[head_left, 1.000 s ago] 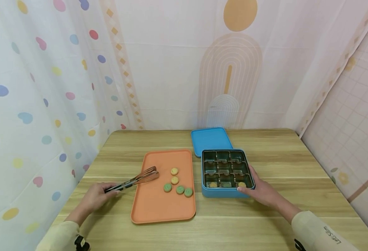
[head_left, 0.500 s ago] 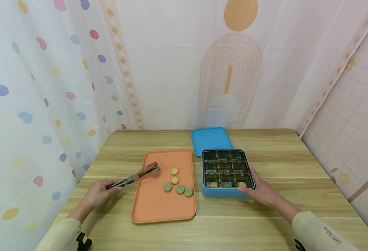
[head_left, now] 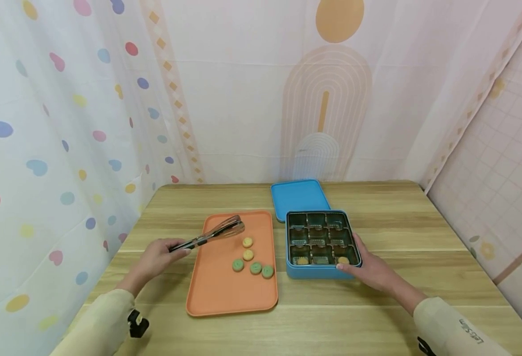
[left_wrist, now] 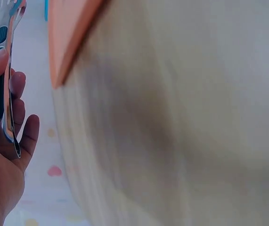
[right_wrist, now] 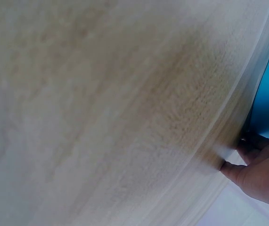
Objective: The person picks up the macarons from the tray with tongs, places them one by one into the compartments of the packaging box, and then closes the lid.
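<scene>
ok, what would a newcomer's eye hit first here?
Probably the orange tray, left of centre on the table, with two yellow cookies and three green cookies on it. Next, the blue box to its right, gripped by the right hand at its near right corner. Then the tongs, held over the tray by the left hand.

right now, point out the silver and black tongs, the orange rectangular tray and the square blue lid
Silver and black tongs (head_left: 203, 240): head view, on the handle.
Orange rectangular tray (head_left: 230, 294): head view, bare floor.
Square blue lid (head_left: 300, 199): head view, middle of its face.
</scene>
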A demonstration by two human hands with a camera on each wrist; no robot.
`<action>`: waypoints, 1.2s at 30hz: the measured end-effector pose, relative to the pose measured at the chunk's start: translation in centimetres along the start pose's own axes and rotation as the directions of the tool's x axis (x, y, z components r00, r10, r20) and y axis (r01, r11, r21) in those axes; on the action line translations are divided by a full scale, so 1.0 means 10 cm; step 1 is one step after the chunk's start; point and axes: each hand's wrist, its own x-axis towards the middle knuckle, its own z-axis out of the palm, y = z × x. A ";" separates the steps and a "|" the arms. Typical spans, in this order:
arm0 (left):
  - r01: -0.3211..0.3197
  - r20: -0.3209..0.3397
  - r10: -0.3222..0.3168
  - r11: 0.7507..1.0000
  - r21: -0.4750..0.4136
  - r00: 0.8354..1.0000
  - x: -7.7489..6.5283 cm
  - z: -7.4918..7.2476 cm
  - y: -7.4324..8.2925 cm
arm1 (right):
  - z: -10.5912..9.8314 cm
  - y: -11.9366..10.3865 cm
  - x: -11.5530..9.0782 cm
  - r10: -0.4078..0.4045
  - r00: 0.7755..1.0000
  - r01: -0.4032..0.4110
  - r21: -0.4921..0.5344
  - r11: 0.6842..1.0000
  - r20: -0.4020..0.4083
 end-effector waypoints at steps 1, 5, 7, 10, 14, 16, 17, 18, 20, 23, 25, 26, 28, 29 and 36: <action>-0.010 0.001 0.010 1.000 -0.002 1.000 0.04 0.01 0.04 | 0.00 0.00 0.00 -0.002 1.000 0.002 -0.001 1.000 -0.001; -0.063 -0.004 0.063 0.998 0.016 0.998 0.19 0.08 0.22 | -0.01 0.00 0.00 -0.007 1.000 0.007 -0.001 1.000 -0.001; -0.082 0.008 0.082 0.997 0.006 0.997 0.26 0.12 0.32 | -0.01 -0.01 0.00 -0.006 1.000 0.006 -0.002 1.000 -0.001; -0.102 0.036 0.102 0.995 -0.013 0.994 0.37 0.20 0.47 | -0.01 -0.01 0.00 -0.006 1.000 0.006 -0.001 1.000 -0.002; -0.130 0.083 0.132 0.991 -0.025 0.988 0.50 0.32 0.68 | -0.01 -0.01 0.00 -0.009 1.000 0.009 0.000 1.000 -0.004; -0.137 0.102 0.138 0.990 -0.020 0.985 0.55 0.38 0.78 | -0.01 -0.01 0.00 -0.008 1.000 0.008 0.001 1.000 -0.003; -0.140 0.112 0.141 0.990 -0.024 0.984 0.57 0.41 0.83 | -0.01 -0.01 0.00 -0.008 1.000 0.008 0.002 1.000 -0.003; -0.143 0.120 0.145 0.989 -0.027 0.982 0.59 0.44 0.88 | -0.01 -0.01 0.00 -0.006 1.000 0.006 0.005 1.000 -0.002; -0.170 0.130 0.172 0.985 -0.029 0.976 0.62 0.50 0.95 | -0.01 -0.01 0.00 -0.001 1.000 0.001 0.008 1.000 0.000; -0.210 0.145 0.215 0.977 -0.046 0.966 0.65 0.57 1.04 | -0.01 -0.01 0.00 0.005 1.000 -0.005 0.011 1.000 0.002; -0.230 0.153 0.236 0.972 -0.057 0.960 0.66 0.62 1.06 | -0.01 -0.01 0.01 0.009 1.000 -0.009 0.008 1.000 0.003; -0.237 0.156 0.244 0.970 -0.062 0.957 0.67 0.63 1.07 | 0.00 -0.01 0.01 0.009 1.000 -0.009 0.009 1.000 0.002; -0.244 0.165 0.253 0.967 -0.071 0.953 0.68 0.67 1.08 | 0.00 -0.01 0.01 0.007 1.000 -0.007 0.011 1.000 0.002; -0.246 0.169 0.255 0.967 -0.072 0.952 0.68 0.68 1.08 | 0.00 -0.01 0.01 0.007 1.000 -0.007 0.012 1.000 0.001; -0.262 0.180 0.273 0.962 -0.084 0.945 0.72 0.73 1.07 | 0.00 0.00 0.01 0.003 1.000 -0.003 0.017 1.000 -0.004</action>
